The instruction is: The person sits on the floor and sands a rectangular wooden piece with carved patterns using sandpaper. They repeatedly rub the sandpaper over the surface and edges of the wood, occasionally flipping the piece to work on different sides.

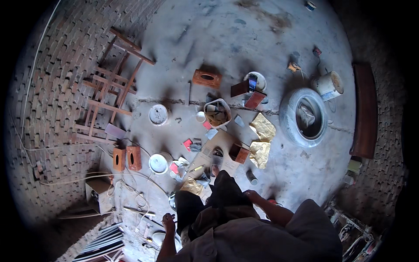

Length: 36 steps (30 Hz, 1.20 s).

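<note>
My left hand (169, 222) hangs out beside my left leg, its fingers small in view and loosely bent apart, with nothing seen in them. On the other side, my right hand (252, 196) is at my right thigh; its fingers are too dark to make out. In front of my legs lies a flattened cardboard sheet (222, 142). A reddish-brown wooden box (238, 153) rests on it beside my foot (217, 160). Two gold-coloured crumpled sheets (262, 127) lie to the right, with a dark cylindrical can (252, 177) nearer to me.
A tyre (286, 127) lies at the right, near a tipped bucket (328, 86). Ahead are a tub of rags (225, 106) and a wooden tissue box (207, 78). Wooden frames (114, 83) lean along the left brick wall. Cables (139, 174) trail across the left floor.
</note>
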Tool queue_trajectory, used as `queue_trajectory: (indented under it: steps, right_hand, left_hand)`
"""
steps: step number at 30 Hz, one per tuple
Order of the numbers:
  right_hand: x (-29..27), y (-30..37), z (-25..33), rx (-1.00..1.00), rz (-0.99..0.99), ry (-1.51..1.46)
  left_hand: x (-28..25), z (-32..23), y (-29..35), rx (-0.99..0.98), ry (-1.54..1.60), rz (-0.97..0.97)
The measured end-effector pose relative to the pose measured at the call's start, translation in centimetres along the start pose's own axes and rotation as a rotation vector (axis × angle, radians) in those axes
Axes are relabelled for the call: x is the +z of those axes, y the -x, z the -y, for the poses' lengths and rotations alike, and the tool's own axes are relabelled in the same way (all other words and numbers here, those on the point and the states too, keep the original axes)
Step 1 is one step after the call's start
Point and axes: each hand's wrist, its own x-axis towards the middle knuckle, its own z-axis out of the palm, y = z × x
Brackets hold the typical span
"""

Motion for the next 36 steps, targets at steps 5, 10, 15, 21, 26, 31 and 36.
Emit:
queue_trajectory:
  steps: [5, 10, 15, 21, 26, 31, 36]
  right_hand:
    - [1.7, -0.6, 0.5, 0.098, 0.013, -0.179]
    - [5.9, -0.9, 1.7, 0.139, 0.066, -0.442]
    - [9.8, -0.5, 4.3, 0.228, -0.011, -0.864]
    - [14.7, -0.6, 12.2, 0.245, -0.174, -1.16]
    - [22.5, -1.3, 17.6, 0.111, -0.419, -1.516]
    - [32.5, 0.0, 22.9, 0.072, -0.649, -1.684]
    - [39.8, 0.1, 26.5, 0.107, -0.672, -1.518]
  left_hand:
    - [1.0, -11.2, -2.5, 0.139, -0.002, 0.047]
    - [2.2, -22.5, -6.4, 0.404, -0.226, 0.041]
    - [7.3, -32.1, -9.6, 0.607, -0.432, 0.184]
    - [14.1, -41.5, -13.2, 0.905, -0.742, 0.486]
    - [19.3, -47.8, -15.3, 0.984, -0.902, 0.735]
    - [19.4, -50.2, -19.5, 1.081, -0.995, 0.977]
    - [19.9, -51.0, -21.9, 1.097, -1.18, 1.073]
